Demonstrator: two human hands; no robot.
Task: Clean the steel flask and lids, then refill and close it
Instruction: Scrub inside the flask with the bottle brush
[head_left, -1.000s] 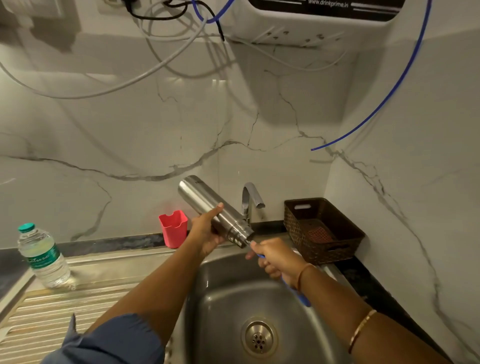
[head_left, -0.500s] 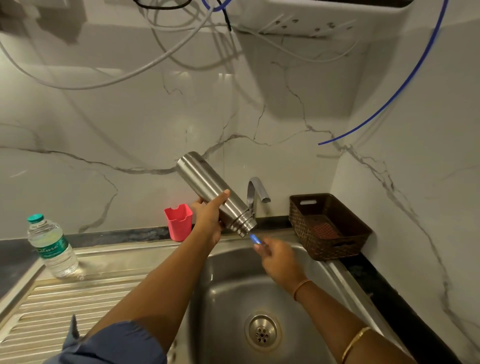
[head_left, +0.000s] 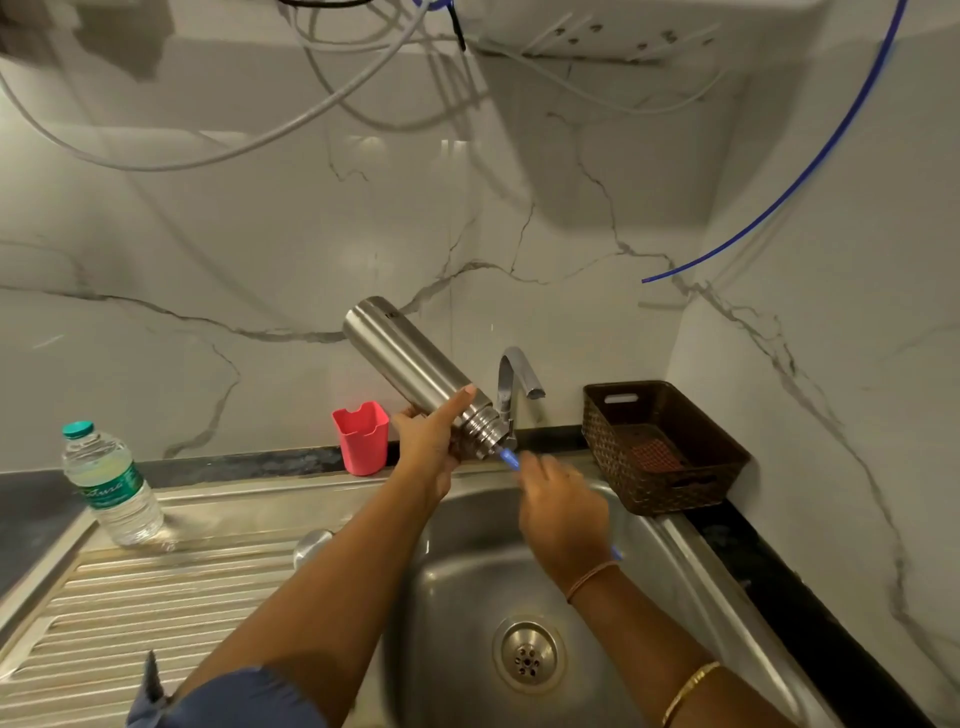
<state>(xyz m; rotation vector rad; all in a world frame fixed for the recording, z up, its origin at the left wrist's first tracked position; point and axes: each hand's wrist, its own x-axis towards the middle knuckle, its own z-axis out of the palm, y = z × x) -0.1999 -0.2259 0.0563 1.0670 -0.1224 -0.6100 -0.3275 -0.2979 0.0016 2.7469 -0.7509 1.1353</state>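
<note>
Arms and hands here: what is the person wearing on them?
Both hands are bare, no gloves: left hand, right hand. The left arm has a blue sleeve high up. The right forearm carries a thin band at the wrist and a gold bangle further up.

My right hand (head_left: 563, 512) slides up, pushing the blue brush (head_left: 509, 459) deeper into the steel flask (head_left: 415, 371) mouth; less handle shows.
</note>
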